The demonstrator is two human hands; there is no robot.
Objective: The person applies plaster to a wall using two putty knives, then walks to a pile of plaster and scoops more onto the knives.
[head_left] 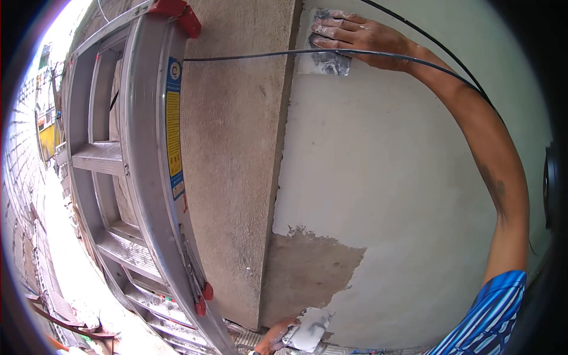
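Observation:
My right hand (364,38) is raised to the top of the wall (378,165), fingers spread over a flat metal putty blade (324,64) and pressing it to the surface. White paste coats the fingers, and grey smears mark the blade. Low down, my left hand (273,338) grips the edge of a flat plate loaded with white putty (309,331); its far fingers are hidden beneath. Smooth pale putty covers most of the wall, with a ragged-edged bare brown patch (313,272) above the left hand.
An aluminium stepladder (145,118) with red caps stands left, before a rough concrete pillar (231,148). Black cables (248,57) cross the upper wall and pass in front of my right arm. A dark round object (550,186) sits at the right edge.

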